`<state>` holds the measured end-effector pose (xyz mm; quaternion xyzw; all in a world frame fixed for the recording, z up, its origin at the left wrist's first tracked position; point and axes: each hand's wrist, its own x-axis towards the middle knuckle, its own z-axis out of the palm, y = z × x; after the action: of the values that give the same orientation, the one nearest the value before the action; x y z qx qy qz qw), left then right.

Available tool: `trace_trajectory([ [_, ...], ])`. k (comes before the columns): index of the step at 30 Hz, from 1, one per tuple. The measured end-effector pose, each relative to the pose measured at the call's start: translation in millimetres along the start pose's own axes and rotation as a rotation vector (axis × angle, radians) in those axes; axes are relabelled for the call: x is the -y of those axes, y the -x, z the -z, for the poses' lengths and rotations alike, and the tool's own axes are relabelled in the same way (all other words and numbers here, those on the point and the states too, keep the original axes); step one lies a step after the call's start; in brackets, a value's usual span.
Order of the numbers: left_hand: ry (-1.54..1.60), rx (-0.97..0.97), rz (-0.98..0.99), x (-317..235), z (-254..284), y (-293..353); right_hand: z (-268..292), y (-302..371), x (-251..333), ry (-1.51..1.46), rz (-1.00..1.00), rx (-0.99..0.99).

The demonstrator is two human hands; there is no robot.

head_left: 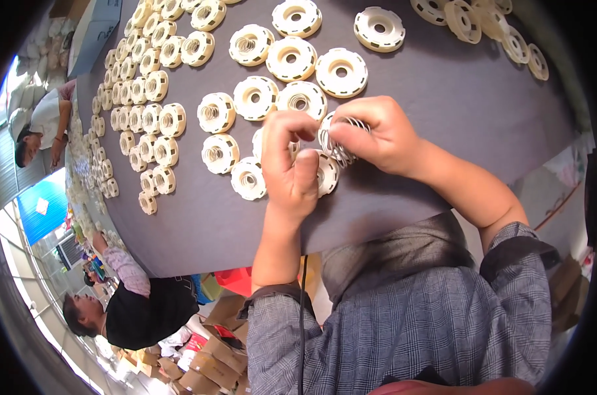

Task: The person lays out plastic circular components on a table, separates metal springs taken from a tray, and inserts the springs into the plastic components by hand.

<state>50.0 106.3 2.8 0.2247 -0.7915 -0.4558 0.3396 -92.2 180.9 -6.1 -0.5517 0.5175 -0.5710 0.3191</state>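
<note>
My right hand (384, 135) is closed on a small bunch of metal coil springs (341, 148), thumb and fingers pressed round them. Close beside it on the left, my left hand (288, 161) is curled with the thumb apart from the bent fingers, and I see nothing between them. Both hands hover over cream round plastic parts with notched rims and a centre hole. One such part (328, 174) is partly covered by my left hand. Some of the parts carry a coil spring, like the ringed part (216, 112) to the left; others, like the ringed part (342, 72) farther off, show only the bare hole.
A dark grey table (430, 85) lies under everything. Rows of more cream parts (157, 85) fill its left side, and loose cream rings (496, 23) lie at the far right. Two people (147, 309) sit along the left. Cardboard boxes (213, 365) stand below the table edge.
</note>
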Motion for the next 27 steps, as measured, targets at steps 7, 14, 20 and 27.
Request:
trace_trajectory([
  [7,-0.35,0.069,-0.296,8.6,3.6,0.8,4.1,-1.2,0.9,-0.277,-0.238,0.029],
  [14,0.537,-0.003,0.489,-18.3,-10.9,9.2,3.1,-1.5,0.4,0.059,0.12,-0.085],
  [20,-0.008,-0.076,-0.123,2.2,-11.6,3.5,2.8,-1.7,3.9,-0.266,-0.226,-0.094],
  [27,-0.486,0.043,-0.434,3.5,-1.5,4.8,3.0,-1.9,2.9,-0.2,-0.219,-0.119],
])
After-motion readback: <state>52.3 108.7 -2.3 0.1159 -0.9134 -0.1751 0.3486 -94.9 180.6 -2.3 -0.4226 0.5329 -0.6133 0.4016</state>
